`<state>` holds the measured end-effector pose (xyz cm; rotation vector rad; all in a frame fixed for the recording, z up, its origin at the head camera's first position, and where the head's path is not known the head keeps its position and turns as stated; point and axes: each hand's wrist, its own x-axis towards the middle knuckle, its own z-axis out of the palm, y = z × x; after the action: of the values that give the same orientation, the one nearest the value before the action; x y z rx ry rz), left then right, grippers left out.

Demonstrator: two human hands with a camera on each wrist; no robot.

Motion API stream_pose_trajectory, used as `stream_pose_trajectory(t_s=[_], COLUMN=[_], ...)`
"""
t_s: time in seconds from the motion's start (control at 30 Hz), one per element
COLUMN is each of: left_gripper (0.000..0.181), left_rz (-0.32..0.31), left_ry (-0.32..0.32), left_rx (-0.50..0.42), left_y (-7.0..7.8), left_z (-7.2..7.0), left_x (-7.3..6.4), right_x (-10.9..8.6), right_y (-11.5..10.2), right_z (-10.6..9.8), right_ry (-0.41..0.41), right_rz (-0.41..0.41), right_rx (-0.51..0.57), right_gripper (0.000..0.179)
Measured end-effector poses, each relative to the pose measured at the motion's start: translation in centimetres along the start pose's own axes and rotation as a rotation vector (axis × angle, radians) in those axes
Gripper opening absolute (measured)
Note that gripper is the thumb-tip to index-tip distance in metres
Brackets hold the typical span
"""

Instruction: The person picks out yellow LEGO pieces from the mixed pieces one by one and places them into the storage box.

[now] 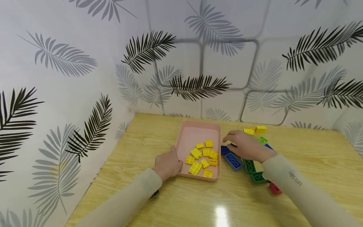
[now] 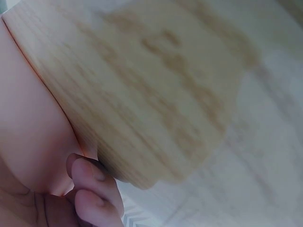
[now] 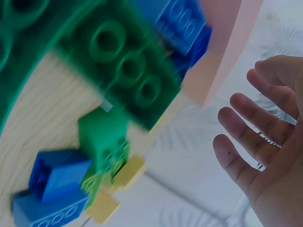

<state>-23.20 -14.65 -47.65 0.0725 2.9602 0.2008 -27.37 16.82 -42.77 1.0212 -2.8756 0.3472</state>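
Observation:
A shallow pink tray [image 1: 195, 131] lies on the table with several yellow toy bricks [image 1: 195, 168] inside. At its near left side, my left hand [image 1: 168, 163] grips the rim; curled fingers [image 2: 97, 189] show in the left wrist view. Just right of the tray, my right hand [image 1: 248, 145] hovers over a pile of loose bricks, fingers spread and slightly bent, nothing held. Blue bricks [image 1: 233, 161] lie beside the tray wall, below that hand. Dark green bricks [image 3: 125, 66] sit nearer its wrist. The right forearm partly hides the pile.
Two yellow bricks [image 1: 261, 129] and a light green brick [image 1: 262, 140] lie behind the right hand. A red brick [image 1: 275, 188] shows partly under the right sleeve. Leaf-patterned cloth [image 1: 198, 63] rises behind the wooden table [image 1: 150, 135] and on its left.

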Motion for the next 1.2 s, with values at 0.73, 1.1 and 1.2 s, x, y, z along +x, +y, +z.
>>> stream_pose_trajectory(t_s=[0.73,1.1,1.2], left_gripper=[0.045,0.037,0.036], left_rz=[-0.008,0.009,0.01], left_ry=[0.003,0.017,0.023], left_rx=[0.002,-0.009,-0.012], left_y=[-0.2,-0.3,-0.4], left_z=[0.3,0.4,0.4], left_x=[0.2,0.1,0.2], right_x=[-0.4,-0.8,-0.7], right_y=[9.3,12.0,12.5], right_z=[-1.3,-0.6,-0.5], right_ry=[-0.034,-0.143,-0.149], right_rz=[0.198,0.304,0.311], right_rx=[-0.053,-0.059,-0.063], right_gripper=[0.034,0.055,0.053])
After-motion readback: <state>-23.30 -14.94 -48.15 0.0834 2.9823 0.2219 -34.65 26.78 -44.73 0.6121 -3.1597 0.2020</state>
